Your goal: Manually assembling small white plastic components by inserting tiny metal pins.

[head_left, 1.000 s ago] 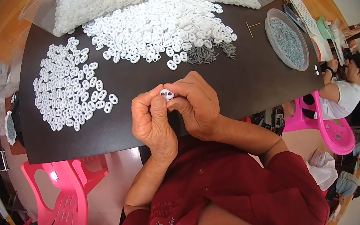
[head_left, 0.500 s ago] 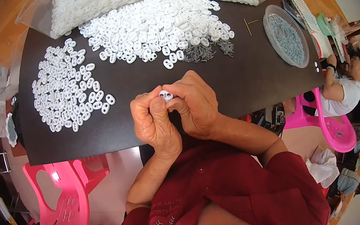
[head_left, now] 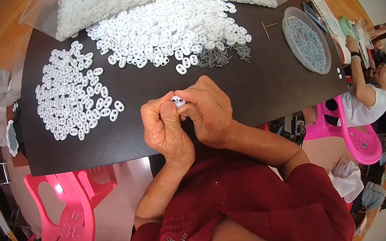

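Note:
Between my two hands is a small white oval plastic piece with two dark holes, pinched just in front of my chest. My left hand grips its left side between thumb and curled fingers. From the right, my right hand pinches the same piece with thumb and forefinger. Most of the piece is covered by fingertips. Beyond my hands lies a large heap of similar white two-holed pieces. At its near edge are small dark grey pins or screws. A looser spread of white pieces lies to the left.
Clear bins of white pieces stand at the far edge. A round tub of greyish small parts sits at the right, near two thin brass-coloured sticks. Pink chairs flank the dark table. Another person sits at right.
My hands stay together on the white piece, which has tilted slightly. At the right, the other person's arm has stretched out farther along the table.

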Available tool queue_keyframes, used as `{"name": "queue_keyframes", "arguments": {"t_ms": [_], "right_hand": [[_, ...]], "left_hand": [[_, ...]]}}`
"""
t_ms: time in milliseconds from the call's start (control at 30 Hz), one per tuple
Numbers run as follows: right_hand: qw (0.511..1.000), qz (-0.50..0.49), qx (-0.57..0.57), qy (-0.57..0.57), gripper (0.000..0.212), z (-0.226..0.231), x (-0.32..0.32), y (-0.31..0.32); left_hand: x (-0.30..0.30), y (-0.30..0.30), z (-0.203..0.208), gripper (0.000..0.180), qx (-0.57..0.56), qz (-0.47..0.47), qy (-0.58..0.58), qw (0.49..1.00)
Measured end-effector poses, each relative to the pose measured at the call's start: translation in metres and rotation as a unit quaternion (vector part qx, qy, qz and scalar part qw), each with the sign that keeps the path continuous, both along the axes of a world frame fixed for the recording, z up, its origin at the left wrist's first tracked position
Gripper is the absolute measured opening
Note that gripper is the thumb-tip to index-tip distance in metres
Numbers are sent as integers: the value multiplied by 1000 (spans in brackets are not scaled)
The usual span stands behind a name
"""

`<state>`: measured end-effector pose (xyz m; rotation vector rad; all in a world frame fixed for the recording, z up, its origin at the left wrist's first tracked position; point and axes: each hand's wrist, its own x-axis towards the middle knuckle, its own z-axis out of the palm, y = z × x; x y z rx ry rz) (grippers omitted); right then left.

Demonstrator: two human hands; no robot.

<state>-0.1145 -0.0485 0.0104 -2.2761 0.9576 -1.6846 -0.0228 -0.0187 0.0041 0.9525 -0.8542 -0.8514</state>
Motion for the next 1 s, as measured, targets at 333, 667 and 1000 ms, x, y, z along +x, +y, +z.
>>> {"name": "queue_keyframes", "arguments": {"t_ms": [333, 667, 1000], "right_hand": [[1000, 13, 7, -26, 22, 7, 4, 0], [999, 1, -36, 17, 21, 5, 6, 1], [999, -7, -43, 14, 15, 2, 9, -5]], "left_hand": [[4, 4, 7, 19, 6, -15, 32, 999], [-1, 8, 11, 17, -27, 11, 5, 1000], [-3, 0, 7, 15, -51, 25, 16, 998]]}}
